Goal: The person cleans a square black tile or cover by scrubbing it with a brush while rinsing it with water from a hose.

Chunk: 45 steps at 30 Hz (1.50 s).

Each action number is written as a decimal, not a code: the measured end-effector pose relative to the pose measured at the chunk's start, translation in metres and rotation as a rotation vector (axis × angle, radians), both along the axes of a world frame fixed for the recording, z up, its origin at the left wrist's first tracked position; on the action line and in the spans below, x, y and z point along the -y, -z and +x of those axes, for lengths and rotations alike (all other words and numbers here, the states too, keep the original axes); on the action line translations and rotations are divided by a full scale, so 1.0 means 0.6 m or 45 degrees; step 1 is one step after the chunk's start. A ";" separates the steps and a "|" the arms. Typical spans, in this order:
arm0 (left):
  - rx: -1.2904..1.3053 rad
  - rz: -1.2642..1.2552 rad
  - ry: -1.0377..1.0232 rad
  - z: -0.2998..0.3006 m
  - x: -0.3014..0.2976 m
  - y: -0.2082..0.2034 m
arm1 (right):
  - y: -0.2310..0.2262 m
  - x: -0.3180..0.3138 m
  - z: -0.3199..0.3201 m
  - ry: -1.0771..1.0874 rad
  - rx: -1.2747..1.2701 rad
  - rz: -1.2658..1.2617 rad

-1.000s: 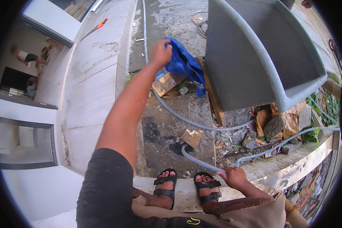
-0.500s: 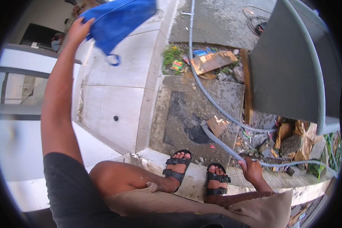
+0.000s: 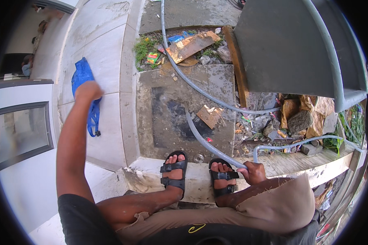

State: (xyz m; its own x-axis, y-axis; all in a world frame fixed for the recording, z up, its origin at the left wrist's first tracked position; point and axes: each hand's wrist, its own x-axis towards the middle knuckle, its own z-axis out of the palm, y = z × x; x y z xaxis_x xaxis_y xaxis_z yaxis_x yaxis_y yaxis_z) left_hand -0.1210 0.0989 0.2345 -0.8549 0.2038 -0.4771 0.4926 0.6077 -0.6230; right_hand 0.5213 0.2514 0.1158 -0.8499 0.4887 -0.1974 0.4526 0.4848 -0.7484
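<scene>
My left hand point(image 3: 88, 90), closed in a fist, grips a blue cloth point(image 3: 81, 72) with a strap or loop, held over the pale paving at the left. Part of the cloth hangs below the fist, and I cannot make out its exact kind. Low on the right, beside my sandalled foot, my right hand point(image 3: 253, 172) is wrapped round a grey-blue braided hose point(image 3: 200, 137). The hose's free end points away from me, over a dark wet patch point(image 3: 171, 122) on the concrete slab.
Another hose length point(image 3: 200, 90) curves across the slab. A broken board point(image 3: 192, 47) lies among litter and weeds. Rubble point(image 3: 300, 121) fills the right side below a large grey metal panel point(image 3: 290, 49). A framed window point(image 3: 22, 132) stands at left. My sandals point(image 3: 173, 169) rest on the ledge.
My left hand has come down and nearer with the blue cloth, which is now bunched rather than spread. My right hand still holds the hose. The view has shifted to the right.
</scene>
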 end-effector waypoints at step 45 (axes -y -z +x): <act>0.630 1.770 -1.291 0.651 -0.039 0.208 | 0.277 -0.357 -0.441 -0.097 0.405 0.896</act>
State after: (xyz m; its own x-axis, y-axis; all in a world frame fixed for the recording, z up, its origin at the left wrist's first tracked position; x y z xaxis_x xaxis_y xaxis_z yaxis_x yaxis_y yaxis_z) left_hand 0.2698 0.1225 0.1097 -0.7341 0.1780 -0.6553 -0.4059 0.6587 0.6335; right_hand 0.2565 0.4655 -0.0504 -0.8407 0.5317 -0.1023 0.5402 0.8364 -0.0923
